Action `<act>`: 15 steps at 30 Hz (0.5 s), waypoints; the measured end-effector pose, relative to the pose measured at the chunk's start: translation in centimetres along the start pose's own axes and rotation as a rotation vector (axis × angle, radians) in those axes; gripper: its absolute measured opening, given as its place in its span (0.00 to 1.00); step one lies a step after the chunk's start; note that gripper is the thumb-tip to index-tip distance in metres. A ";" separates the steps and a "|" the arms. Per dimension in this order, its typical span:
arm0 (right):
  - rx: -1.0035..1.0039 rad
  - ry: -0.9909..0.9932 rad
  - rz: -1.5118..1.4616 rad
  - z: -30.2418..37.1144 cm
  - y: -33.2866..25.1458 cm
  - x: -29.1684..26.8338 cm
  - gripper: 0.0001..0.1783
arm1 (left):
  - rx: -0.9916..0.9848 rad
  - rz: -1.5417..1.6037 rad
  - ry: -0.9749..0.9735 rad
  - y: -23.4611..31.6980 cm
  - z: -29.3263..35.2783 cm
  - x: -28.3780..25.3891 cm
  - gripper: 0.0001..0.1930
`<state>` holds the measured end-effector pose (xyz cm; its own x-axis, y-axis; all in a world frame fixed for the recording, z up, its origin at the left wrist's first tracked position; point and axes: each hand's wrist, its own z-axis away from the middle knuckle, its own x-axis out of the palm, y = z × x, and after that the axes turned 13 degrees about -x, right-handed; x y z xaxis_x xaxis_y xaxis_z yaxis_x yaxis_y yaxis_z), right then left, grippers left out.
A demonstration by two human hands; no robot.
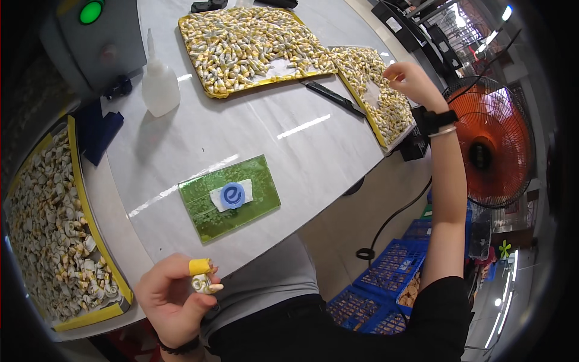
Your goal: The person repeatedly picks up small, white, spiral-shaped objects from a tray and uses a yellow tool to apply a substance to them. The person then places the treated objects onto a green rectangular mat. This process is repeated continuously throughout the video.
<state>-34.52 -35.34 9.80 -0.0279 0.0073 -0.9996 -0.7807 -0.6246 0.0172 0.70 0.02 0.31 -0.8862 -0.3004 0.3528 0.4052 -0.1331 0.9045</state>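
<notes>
My left hand [176, 297], at the table's near edge, pinches a small white-and-yellow spiral piece [204, 284] between thumb and forefinger. A yellow band [199, 266] wraps that forefinger's tip. At the right, my right hand [411, 83] is over a yellow-rimmed tray [362, 116] of small cone-shaped pieces, its fingers drawn together. What they hold, if anything, is too small to make out. Between the hands lies a green mat [258, 210] bearing a white pad [218, 203] and a round blue piece with a dark curl [233, 195].
Another cone-filled tray [211, 92] stands at the back, beside a black stick-shaped tool [335, 98]. A white nozzle bottle [160, 90] and grey machine [99, 48] are back left. Spiral pieces fill the left tray [90, 223]. Right are an orange fan [485, 145] and blue crates [386, 265].
</notes>
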 end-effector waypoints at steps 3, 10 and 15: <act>0.038 -0.085 0.023 -1.2 0.4 2.3 0.12 | -0.003 -0.006 -0.014 0.1 -0.1 -0.6 0.18; 0.017 0.102 0.070 -1.6 0.9 5.6 0.10 | -0.016 0.011 -0.025 0.0 -0.1 -0.8 0.18; -0.021 0.149 0.107 -1.3 0.9 5.7 0.08 | -0.018 -0.019 -0.029 0.3 -0.2 -0.8 0.17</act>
<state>-34.52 -36.87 4.08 -0.0160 -0.1753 -0.9844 -0.7654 -0.6314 0.1248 1.58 0.06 0.21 -0.8999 -0.2700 0.3426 0.3920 -0.1560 0.9067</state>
